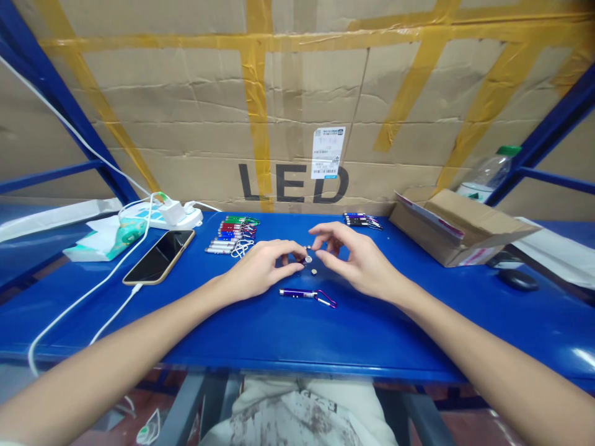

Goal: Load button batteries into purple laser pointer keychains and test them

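Observation:
My left hand [260, 267] and my right hand [356, 257] meet over the blue table [297, 334], fingertips close together. Between the fingertips is a small round silver button cell [308, 259], pinched by my left fingers with my right fingers touching near it. Another small silver cell [313, 271] lies on the table just below. A purple keychain flashlight [304, 295] with a clip lies in front of my hands, untouched.
A row of coloured keychain flashlights [232, 235] lies at the back left, a smaller pile [362, 219] at the back right. A phone [158, 256] on a white cable, a power strip [162, 214], a tissue pack [111, 238], an open cardboard box [458, 226] and a bottle [488, 173] stand around.

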`<move>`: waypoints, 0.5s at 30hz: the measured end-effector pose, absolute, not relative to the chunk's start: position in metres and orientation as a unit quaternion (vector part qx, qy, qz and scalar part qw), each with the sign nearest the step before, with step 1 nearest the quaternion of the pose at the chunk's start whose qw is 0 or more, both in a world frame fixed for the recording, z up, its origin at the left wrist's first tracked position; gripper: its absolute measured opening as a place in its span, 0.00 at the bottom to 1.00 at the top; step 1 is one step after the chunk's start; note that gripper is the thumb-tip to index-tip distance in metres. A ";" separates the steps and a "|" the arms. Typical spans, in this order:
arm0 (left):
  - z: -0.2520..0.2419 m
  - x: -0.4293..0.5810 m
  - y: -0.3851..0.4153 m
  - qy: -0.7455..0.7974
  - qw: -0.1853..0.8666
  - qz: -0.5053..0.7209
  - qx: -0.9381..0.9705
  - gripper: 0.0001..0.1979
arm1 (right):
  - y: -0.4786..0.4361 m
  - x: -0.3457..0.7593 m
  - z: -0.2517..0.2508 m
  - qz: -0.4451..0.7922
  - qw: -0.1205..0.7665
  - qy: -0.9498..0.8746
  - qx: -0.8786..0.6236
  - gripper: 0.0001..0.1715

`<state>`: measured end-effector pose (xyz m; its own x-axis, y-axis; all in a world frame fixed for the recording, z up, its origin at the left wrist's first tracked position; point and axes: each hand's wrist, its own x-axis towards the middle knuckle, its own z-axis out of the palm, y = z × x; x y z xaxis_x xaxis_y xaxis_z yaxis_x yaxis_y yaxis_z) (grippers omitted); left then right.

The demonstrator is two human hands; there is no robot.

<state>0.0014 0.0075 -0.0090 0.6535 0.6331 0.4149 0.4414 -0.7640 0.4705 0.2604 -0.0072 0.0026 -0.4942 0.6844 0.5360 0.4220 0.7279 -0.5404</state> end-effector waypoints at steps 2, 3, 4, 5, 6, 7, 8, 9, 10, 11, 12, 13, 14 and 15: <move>-0.008 0.001 0.008 0.299 0.168 0.291 0.893 0.10 | -0.005 0.262 0.002 0.160 0.377 -0.844 -0.345 0.16; -0.008 0.001 0.007 0.297 0.168 0.291 0.893 0.10 | -0.004 0.263 0.002 0.151 0.359 -0.850 -0.354 0.14; -0.008 0.001 0.007 0.296 0.169 0.291 0.894 0.10 | -0.003 0.264 0.001 0.143 0.332 -0.860 -0.360 0.14; -0.007 0.001 0.007 0.294 0.169 0.291 0.895 0.09 | -0.002 0.265 0.000 0.136 0.301 -0.871 -0.363 0.14; -0.007 0.001 0.007 0.294 0.167 0.292 0.895 0.09 | -0.002 0.266 -0.001 0.133 0.271 -0.882 -0.363 0.14; -0.007 0.001 0.007 0.296 0.166 0.293 0.894 0.09 | -0.002 0.266 -0.003 0.133 0.245 -0.890 -0.361 0.15; -0.006 0.001 0.006 0.298 0.165 0.294 0.893 0.09 | -0.001 0.266 -0.004 0.135 0.226 -0.895 -0.359 0.16; -0.006 0.001 0.006 0.300 0.164 0.294 0.893 0.10 | -0.001 0.266 -0.006 0.138 0.213 -0.899 -0.355 0.16; -0.006 0.001 0.006 0.301 0.164 0.294 0.892 0.10 | -0.001 0.265 -0.007 0.140 0.205 -0.903 -0.351 0.15; -0.006 0.001 0.006 0.303 0.164 0.293 0.892 0.10 | -0.001 0.265 -0.009 0.139 0.202 -0.906 -0.346 0.14; -0.007 0.001 0.007 0.305 0.163 0.292 0.892 0.10 | -0.001 0.264 -0.010 0.137 0.201 -0.908 -0.340 0.12; -0.007 0.001 0.007 0.306 0.161 0.291 0.892 0.10 | -0.001 0.264 -0.011 0.134 0.201 -0.911 -0.335 0.11; -0.007 0.001 0.007 0.308 0.158 0.289 0.893 0.10 | 0.000 0.263 -0.012 0.132 0.202 -0.912 -0.332 0.10; -0.008 0.001 0.008 0.310 0.156 0.286 0.893 0.11 | 0.000 0.263 -0.012 0.130 0.201 -0.912 -0.332 0.10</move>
